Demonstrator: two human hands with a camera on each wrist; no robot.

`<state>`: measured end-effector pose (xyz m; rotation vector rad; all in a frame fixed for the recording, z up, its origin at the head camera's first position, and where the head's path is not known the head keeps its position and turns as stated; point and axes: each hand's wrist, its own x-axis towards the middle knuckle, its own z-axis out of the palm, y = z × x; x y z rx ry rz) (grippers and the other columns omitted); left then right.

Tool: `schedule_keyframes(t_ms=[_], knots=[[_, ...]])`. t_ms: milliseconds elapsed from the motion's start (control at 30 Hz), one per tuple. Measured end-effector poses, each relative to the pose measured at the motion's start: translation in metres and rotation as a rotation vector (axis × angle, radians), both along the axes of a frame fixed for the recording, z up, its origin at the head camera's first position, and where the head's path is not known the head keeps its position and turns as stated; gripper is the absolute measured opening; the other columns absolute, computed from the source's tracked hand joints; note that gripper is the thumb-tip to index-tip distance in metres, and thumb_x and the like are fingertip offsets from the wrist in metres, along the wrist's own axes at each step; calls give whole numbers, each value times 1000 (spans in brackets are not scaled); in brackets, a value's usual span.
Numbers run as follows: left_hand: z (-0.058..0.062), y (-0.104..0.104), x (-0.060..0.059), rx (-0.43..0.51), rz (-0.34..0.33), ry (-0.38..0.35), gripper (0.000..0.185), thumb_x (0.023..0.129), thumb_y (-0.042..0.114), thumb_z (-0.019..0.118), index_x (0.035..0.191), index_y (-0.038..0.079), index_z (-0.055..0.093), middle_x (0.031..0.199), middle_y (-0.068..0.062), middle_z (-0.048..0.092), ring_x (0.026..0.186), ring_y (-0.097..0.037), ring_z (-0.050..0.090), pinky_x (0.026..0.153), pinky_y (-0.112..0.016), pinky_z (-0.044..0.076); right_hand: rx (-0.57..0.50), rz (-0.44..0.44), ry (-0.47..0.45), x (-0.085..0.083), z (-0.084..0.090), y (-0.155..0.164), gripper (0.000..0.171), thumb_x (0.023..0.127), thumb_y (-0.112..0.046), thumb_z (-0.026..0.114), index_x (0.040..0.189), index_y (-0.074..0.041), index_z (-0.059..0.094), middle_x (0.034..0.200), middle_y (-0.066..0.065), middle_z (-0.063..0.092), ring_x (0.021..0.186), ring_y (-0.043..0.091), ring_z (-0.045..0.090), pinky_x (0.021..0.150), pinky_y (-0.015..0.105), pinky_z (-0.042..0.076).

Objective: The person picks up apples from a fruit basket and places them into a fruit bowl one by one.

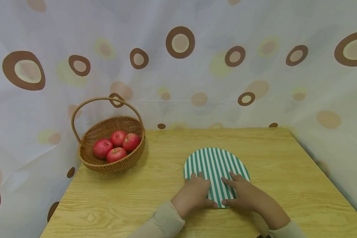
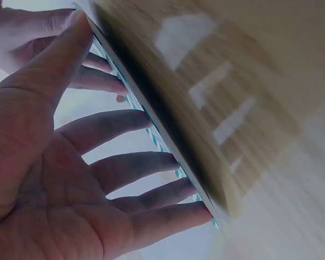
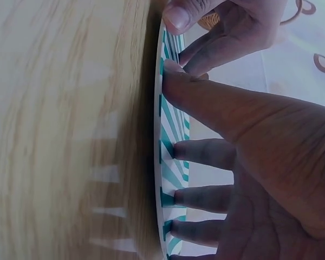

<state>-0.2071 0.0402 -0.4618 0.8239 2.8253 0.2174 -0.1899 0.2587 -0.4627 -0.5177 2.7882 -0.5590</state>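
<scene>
A round mat with green and white stripes (image 1: 215, 165) lies flat on the wooden table (image 1: 166, 185). My left hand (image 1: 193, 193) rests on the mat's near left part with its fingers spread and straight. My right hand (image 1: 244, 193) presses the near right part, fingers also straight. In the left wrist view the fingertips (image 2: 168, 162) touch the striped mat (image 2: 151, 138) from the side. In the right wrist view the fingers (image 3: 200, 151) and thumb lie against the mat (image 3: 168, 162), with the other hand (image 3: 222, 27) beyond.
A woven basket (image 1: 111, 165) with a hoop handle stands at the table's far left corner and holds several red apples (image 1: 116, 145). A dotted curtain (image 1: 178, 66) hangs behind and around the table. The table's edges run close on the left and right.
</scene>
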Motion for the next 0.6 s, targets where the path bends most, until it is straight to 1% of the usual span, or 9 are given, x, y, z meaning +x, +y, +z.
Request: schedule_keyframes(t_ms=[100, 333, 600], knots=[[-1, 4, 0, -2, -7, 3, 80, 82, 67, 83, 136, 10, 71, 153, -23, 59, 137, -46, 58, 103, -64, 57, 2, -14, -13, 2, 1, 4, 88, 86, -52, 85, 154, -4, 55, 162, 42, 33, 148, 67, 31, 112, 81, 35], [-2, 13, 3, -39, -26, -5, 84, 83, 71, 78, 142, 12, 68, 157, -22, 55, 141, -46, 55, 106, -62, 56, -1, -46, -38, 5, 3, 12, 90, 85, -52, 87, 154, -4, 55, 162, 42, 34, 149, 66, 31, 112, 80, 36], [-2, 27, 8, -37, -21, -4, 84, 81, 73, 78, 140, 13, 69, 156, -20, 57, 139, -44, 57, 105, -62, 56, 9, -77, -37, 14, 5, 23, 90, 83, -53, 88, 153, -6, 57, 162, 42, 34, 147, 66, 33, 110, 80, 38]])
